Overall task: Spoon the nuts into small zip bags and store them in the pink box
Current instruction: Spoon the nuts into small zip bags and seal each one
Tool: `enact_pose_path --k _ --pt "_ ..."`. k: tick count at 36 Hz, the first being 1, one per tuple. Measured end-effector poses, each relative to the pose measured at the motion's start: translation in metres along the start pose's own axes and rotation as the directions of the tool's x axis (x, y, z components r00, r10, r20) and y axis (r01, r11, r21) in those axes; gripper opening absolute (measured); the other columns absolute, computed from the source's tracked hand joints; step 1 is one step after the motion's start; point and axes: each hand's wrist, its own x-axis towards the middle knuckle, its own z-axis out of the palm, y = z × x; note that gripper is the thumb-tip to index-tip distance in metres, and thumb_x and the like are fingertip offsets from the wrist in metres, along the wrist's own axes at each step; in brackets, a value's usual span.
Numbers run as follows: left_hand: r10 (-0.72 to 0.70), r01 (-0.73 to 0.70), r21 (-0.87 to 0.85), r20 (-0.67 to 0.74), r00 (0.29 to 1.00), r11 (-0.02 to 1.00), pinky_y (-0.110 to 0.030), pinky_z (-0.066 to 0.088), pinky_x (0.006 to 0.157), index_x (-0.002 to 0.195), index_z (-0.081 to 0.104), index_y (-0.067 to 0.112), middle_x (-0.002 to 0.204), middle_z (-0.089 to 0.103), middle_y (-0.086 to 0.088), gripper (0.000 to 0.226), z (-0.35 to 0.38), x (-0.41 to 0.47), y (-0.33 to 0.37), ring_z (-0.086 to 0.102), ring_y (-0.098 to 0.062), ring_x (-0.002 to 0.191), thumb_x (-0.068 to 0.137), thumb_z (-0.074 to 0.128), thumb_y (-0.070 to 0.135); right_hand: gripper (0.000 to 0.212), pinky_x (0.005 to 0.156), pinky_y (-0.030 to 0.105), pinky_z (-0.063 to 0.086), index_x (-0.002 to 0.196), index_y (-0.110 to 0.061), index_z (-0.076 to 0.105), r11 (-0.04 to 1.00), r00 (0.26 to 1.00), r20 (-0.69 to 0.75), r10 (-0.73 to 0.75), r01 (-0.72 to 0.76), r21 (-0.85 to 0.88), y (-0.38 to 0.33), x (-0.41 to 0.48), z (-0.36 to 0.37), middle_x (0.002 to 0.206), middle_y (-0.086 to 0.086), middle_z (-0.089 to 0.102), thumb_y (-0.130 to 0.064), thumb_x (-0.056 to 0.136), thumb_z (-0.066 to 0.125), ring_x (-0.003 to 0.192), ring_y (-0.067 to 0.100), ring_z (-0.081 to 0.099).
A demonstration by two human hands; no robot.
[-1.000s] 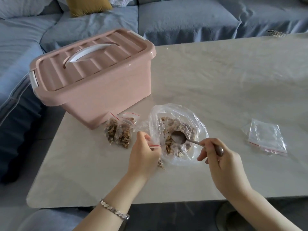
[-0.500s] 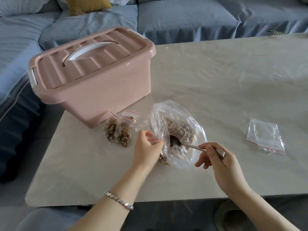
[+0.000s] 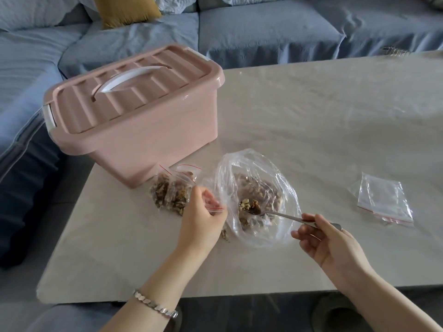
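Nuts heaped on the spoon, zip bag held alongside

The right hand pinches the far end of the spoon's handle between thumb and curled fingers. The bowl, loaded with nuts, sits inside the mouth of the big bag. The left hand has its fingers curled round the red-striped top of the zip bag, just beside the big bag's rim. I cannot tell whether the zip bag's mouth is open.

To do this step well, I judge, the spoon should stay level as it lifts clear of the loose plastic. The zip bag's mouth should then come under the bowl, which tips slowly.

Some nuts show below the left hand, but whether they are bagged or loose on the table is unclear. More nuts fill the bottom of the big bag. Two filled bags lie just in front of the box, whose lid is on. Empty bags lie well apart to the right.
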Motion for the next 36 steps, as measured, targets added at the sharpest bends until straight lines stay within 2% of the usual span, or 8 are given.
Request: enact_pose_path --k 6,13,19,22,24,29,32,36 --pt "0.074 -0.073 0.078 -0.013 0.997 0.994 -0.006 0.038 0.058 0.087 0.042 0.018 0.075 0.054 0.009 0.027 -0.008 -0.005 0.0 0.054 0.003 0.065 0.08 0.068 0.013 0.027 0.045 0.018 0.049 0.088 -0.004 0.061 0.981 0.987 0.027 -0.159 0.161 -0.112 -0.017 -0.005 -0.001 0.053 0.007 0.062 -0.019 0.098 0.04 0.053 0.019 0.066" --pt "0.135 -0.142 0.097 0.073 0.988 0.985 -0.016 0.046 0.061 0.092 0.043 0.021 0.082 0.058 0.004 0.03 -0.005 -0.005 -0.02 0.058 -0.006 0.067 0.079 0.067 0.008 0.03 0.041 0.018 0.042 0.08 -0.004 0.058 0.895 0.93 0.115 -0.348 0.366 -0.256 -0.054 -0.023 0.019 0.047 0.006 0.056 -0.017 0.098 0.038 0.044 0.02 0.059" --pt "0.103 -0.097 -0.066 0.095 0.99 0.993 -0.014 0.048 0.068 0.101 0.042 0.034 0.091 0.059 0.01 0.043 0.0 -0.01 -0.027 0.056 0.001 0.07 0.079 0.07 0.011 0.031 0.039 0.017 0.04 0.076 -0.004 0.058 0.795 0.901 0.247 -0.356 0.431 -0.426 -0.071 -0.035 0.049 0.043 0.008 0.056 -0.015 0.097 0.039 0.042 0.02 0.057" --pt "0.116 -0.108 -0.106 0.075 0.99 0.988 -0.02 0.05 0.075 0.099 0.042 0.039 0.094 0.059 0.012 0.045 0.001 -0.012 -0.026 0.059 0.0 0.077 0.077 0.073 0.016 0.031 0.043 0.02 0.042 0.074 -0.007 0.058 0.689 0.881 0.326 -0.344 0.473 -0.55 -0.069 -0.036 0.067 0.044 0.007 0.059 -0.013 0.098 0.038 0.044 0.02 0.058" --pt "0.133 -0.125 -0.121 0.062 0.989 0.985 -0.014 0.046 0.075 0.096 0.043 0.037 0.092 0.057 0.014 0.044 0.002 -0.014 -0.023 0.057 0.002 0.079 0.076 0.074 0.014 0.031 0.052 0.027 0.045 0.074 -0.012 0.06 0.541 0.841 0.41 -0.353 0.542 -0.644 -0.064 -0.038 0.078 0.048 0.007 0.063 -0.016 0.097 0.039 0.049 0.02 0.057" --pt "0.194 -0.19 -0.141 0.016 0.981 0.972 -0.007 0.041 0.07 0.091 0.043 0.032 0.086 0.053 0.014 0.043 0.005 -0.015 -0.02 0.055 0.003 0.077 0.075 0.074 0.007 0.026 0.053 0.02 0.043 0.077 -0.028 0.06 0.189 0.724 0.612 -0.318 0.681 -0.707 -0.054 -0.056 0.094 0.06 -0.007 0.067 -0.028 0.094 0.04 0.048 0.009 0.053" --pt "0.176 -0.174 -0.136 0.007 0.984 0.975 -0.01 0.044 0.07 0.093 0.043 0.028 0.089 0.053 0.013 0.04 0.008 -0.013 -0.024 0.057 0.001 0.077 0.075 0.074 0.01 0.024 0.058 0.021 0.044 0.081 -0.032 0.06 0.099 0.671 0.665 -0.329 0.724 -0.682 -0.056 -0.064 0.093 0.066 -0.013 0.065 -0.036 0.088 0.038 0.057 0.009 0.056" --pt "0.154 -0.154 -0.117 -0.008 0.988 0.981 -0.013 0.046 0.07 0.094 0.044 0.016 0.087 0.052 0.005 0.034 0.011 -0.011 -0.025 0.056 -0.003 0.077 0.077 0.073 0.015 0.027 0.051 0.025 0.043 0.08 -0.033 0.061 0.068 0.588 0.663 -0.464 0.769 -0.635 -0.063 -0.064 0.075 0.063 -0.014 0.065 -0.042 0.091 0.039 0.049 0.013 0.054"
